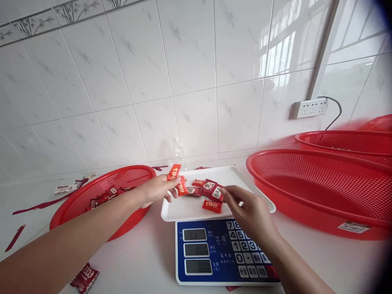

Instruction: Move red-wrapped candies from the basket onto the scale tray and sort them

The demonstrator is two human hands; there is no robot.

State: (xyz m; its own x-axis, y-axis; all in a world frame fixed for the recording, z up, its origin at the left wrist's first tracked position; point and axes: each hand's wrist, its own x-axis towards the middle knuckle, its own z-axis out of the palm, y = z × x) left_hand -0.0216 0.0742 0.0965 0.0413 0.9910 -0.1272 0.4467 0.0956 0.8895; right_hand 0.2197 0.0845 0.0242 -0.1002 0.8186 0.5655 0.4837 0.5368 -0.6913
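Observation:
My left hand (pixel 159 190) reaches over the left edge of the white tray (pixel 241 175) and pinches small red candy packets (pixel 177 179) above it. My right hand (pixel 245 210) hovers over the tray's right front, its fingertips pinched on a red-and-white candy packet (pixel 217 193). Several more red packets (pixel 199 187) lie on the tray, one (pixel 212 206) near its front edge. The tray rests on a blue-faced digital scale (pixel 220 253) with a keypad and three displays.
A round red mesh basket (pixel 134 175) with several packets stands at the left. Two large red mesh baskets (pixel 321 179) stand at the right. Red wrapper strips (pixel 45 202) lie on the white counter. One packet (pixel 84 278) lies near the front. A power strip (pixel 310 108) hangs on the tiled wall.

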